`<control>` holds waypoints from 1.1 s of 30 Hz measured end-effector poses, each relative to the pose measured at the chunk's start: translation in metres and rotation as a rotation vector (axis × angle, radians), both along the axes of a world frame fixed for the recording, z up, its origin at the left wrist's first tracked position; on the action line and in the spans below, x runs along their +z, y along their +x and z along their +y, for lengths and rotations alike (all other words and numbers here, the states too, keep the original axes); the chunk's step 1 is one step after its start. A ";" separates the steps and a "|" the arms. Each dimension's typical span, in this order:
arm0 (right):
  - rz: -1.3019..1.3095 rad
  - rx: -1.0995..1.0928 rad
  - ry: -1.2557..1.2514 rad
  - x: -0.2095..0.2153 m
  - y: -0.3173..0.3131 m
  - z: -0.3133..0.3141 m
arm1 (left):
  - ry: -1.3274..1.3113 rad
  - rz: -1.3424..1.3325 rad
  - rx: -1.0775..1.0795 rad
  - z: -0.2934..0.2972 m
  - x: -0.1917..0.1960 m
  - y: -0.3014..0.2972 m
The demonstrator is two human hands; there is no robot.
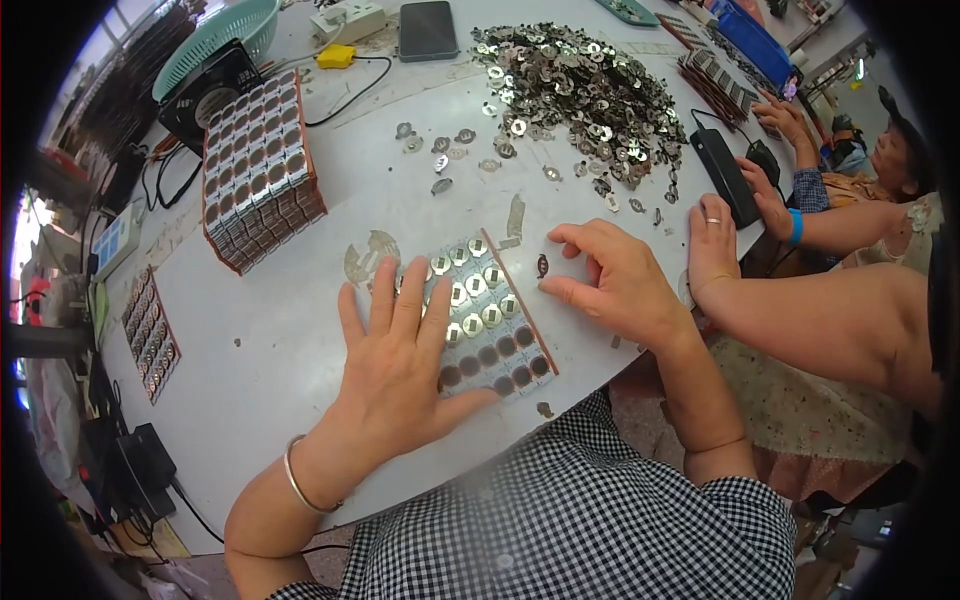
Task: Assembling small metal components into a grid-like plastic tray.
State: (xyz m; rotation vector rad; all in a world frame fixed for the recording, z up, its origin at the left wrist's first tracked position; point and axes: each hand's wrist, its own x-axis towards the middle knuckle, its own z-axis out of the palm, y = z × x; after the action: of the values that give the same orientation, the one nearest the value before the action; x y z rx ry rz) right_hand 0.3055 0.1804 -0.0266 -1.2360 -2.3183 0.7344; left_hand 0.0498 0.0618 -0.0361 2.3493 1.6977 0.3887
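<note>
A circuit board panel (pixel 482 345) with brown edge strips lies on the white table before me. Shiny metal battery clips (pixel 476 289) sit in rows on its far part, while the near rows show bare dark round pads. Over the panel's left side my left hand (pixel 395 350) is spread flat, hiding part of it. My right hand (pixel 620 280) is just right of the panel, thumb and forefinger apart. One small loose metal clip (pixel 543 265) lies by these fingertips, between hand and panel; I cannot tell if they touch it.
A big heap of metal clips (pixel 590 100) covers the far middle. At the left stand a tall stack of panels (pixel 260 170), another panel (pixel 150 335) and a green basket (pixel 225 45). A black phone (pixel 427 30) lies behind. At right, other people's hands (pixel 712 235) rest near a black box (pixel 722 175).
</note>
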 end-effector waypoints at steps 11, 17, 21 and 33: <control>0.120 -0.027 -0.057 -0.014 -0.014 -0.005 | 0.040 -0.028 0.047 0.005 -0.010 -0.003; 0.132 0.014 0.000 -0.013 -0.010 -0.006 | 0.060 -0.024 0.047 0.001 -0.013 -0.005; 0.082 0.141 0.081 -0.015 -0.001 0.003 | 0.056 -0.027 0.047 0.000 -0.015 -0.008; 0.082 -0.095 0.139 -0.038 -0.007 -0.010 | 0.024 0.026 0.004 -0.005 -0.012 -0.014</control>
State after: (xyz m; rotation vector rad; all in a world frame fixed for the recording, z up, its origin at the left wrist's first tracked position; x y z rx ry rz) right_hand 0.2982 0.1704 -0.0645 -1.2211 -2.1887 0.5712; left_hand 0.0355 0.0565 -0.0480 2.3783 1.7192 0.3827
